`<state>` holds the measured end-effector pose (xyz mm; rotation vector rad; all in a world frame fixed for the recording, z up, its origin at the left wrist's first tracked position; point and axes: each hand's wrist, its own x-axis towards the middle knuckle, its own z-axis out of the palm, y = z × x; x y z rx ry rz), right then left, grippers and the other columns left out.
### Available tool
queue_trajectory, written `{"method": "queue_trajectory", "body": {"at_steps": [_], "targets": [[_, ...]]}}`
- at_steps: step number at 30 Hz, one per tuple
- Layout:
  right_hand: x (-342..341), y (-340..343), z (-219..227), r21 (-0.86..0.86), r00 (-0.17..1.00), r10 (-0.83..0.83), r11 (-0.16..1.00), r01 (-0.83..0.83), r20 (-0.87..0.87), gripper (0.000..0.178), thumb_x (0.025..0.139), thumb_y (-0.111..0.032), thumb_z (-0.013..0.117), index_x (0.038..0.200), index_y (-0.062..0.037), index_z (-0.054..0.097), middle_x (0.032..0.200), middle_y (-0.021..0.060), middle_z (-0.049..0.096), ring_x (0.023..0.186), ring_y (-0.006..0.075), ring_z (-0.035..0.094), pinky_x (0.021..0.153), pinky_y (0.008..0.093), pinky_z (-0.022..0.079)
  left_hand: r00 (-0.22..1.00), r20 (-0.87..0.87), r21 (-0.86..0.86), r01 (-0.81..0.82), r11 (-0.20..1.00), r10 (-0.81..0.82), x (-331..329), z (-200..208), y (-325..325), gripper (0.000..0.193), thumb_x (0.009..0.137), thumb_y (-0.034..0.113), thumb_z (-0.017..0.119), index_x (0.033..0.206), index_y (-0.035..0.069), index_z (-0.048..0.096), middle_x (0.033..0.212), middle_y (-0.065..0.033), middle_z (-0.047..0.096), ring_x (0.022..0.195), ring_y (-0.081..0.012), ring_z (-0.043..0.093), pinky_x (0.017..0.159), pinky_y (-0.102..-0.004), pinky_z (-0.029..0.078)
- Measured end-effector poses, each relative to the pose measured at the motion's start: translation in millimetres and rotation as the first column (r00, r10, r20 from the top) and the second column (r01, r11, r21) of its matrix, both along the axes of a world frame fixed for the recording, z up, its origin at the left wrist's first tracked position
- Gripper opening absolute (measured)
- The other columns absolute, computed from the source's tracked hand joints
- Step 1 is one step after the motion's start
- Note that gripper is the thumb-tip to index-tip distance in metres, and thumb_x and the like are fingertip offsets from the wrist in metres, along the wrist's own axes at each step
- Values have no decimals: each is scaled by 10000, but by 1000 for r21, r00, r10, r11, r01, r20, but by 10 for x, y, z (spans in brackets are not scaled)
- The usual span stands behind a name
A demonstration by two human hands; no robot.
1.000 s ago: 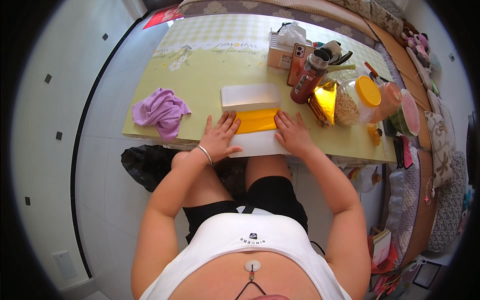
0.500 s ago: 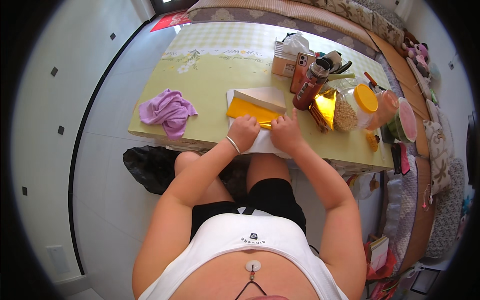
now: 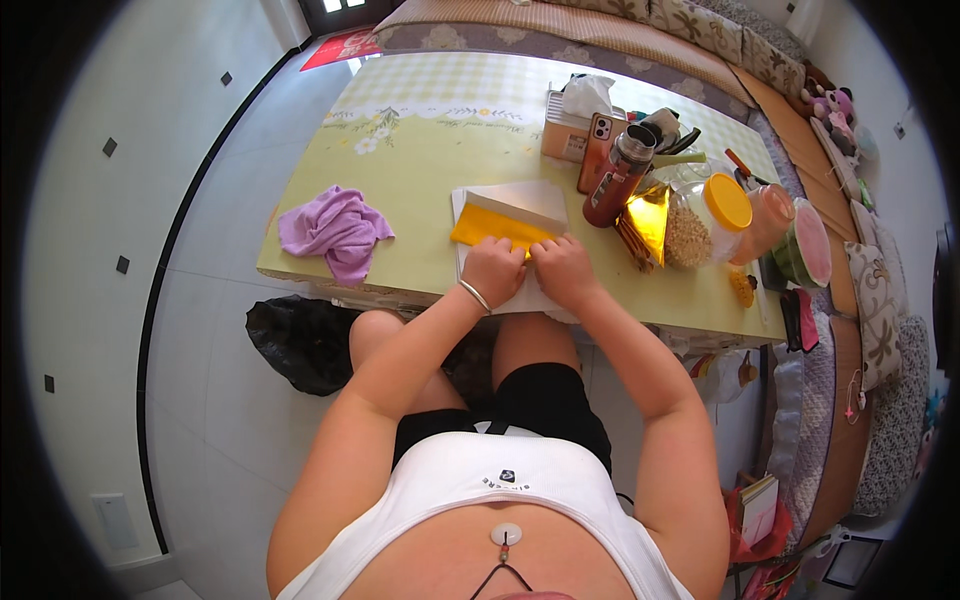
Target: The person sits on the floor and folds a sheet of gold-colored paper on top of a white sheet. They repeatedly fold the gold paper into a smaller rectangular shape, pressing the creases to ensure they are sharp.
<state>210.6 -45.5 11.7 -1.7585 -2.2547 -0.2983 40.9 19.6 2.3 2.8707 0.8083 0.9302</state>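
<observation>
A sheet of gold paper (image 3: 488, 226) lies partly folded on a stack of white paper (image 3: 541, 299) at the table's near edge. Its far flap shows a pale backing. My left hand (image 3: 494, 268) is closed on the near folded edge of the gold paper, fingertips curled and pinching it. Right beside it, my right hand (image 3: 563, 267) pinches the same edge, so the two hands almost touch at the thumbs. The fingers cover the part of the fold between them. A bracelet sits on my left wrist.
To the left lies a crumpled purple cloth (image 3: 337, 232). On the right stand a dark red thermos (image 3: 615, 180), a phone (image 3: 595, 152), a tissue box (image 3: 566, 138), a gold foil pyramid (image 3: 647, 222), a yellow-lidded jar (image 3: 692, 235) and a cut watermelon (image 3: 806, 243).
My right hand has moved left along the fold, closing the gap to my left hand. The strip of gold that showed between them is now mostly covered.
</observation>
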Motion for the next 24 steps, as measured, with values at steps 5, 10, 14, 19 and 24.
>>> {"method": "queue_trajectory", "body": {"at_steps": [5, 10, 14, 19, 24], "targets": [[-170, -143, 180, 197, 972, 77, 980, -32, -224, 44, 780, -122, 630, 788, -97, 594, 758, 77, 632, 794, 291, 632, 825, 421, 492, 998, 47, -23, -36, 999, 37, -21, -121, -28, 98, 768, 151, 698, 712, 84, 653, 763, -79, 622, 763, -291, 626, 664, -410, 514], [-3, -166, -57, 237, 953, 76, 971, -4, -294, 87, 792, -143, 688, 800, -80, 629, 786, 88, 647, 797, 296, 633, 768, 408, 509, 984, 180, -69, -8, 998, 21, -58, -70, -46, 81, 754, 157, 738, 744, 83, 705, 841, -65, 660, 836, -275, 627, 732, -421, 503], [29, -150, -123, 74, 783, -58, 989, 132, -620, 132, 827, -188, 725, 850, -67, 679, 835, 96, 665, 814, 305, 634, 724, 402, 515, 941, 304, -305, -51, 951, 148, -54, -178, 3, 119, 746, 177, 777, 746, 70, 725, 862, -81, 656, 881, -277, 616, 790, -416, 495], [25, -35, -217, -91, 575, -268, 944, 317, -773, 247, 835, -215, 739, 1007, -48, 681, 910, 112, 671, 832, 310, 635, 746, 398, 515, 922, 239, -393, -196, 898, 306, 70, -147, 26, 144, 729, 186, 794, 699, 65, 721, 887, -90, 636, 919, -271, 596, 812, -400, 492], [25, -106, -257, 268, 870, -102, 928, 258, -483, 517, 842, -223, 731, 1277, 7, 574, 1288, 196, 607, 1191, 359, 572, 1028, 445, 431, 902, 200, -450, -264, 853, 384, 152, -186, 39, 169, 701, 211, 794, 638, 84, 703, 896, -70, 618, 957, -273, 577, 826, -426, 471]]}}
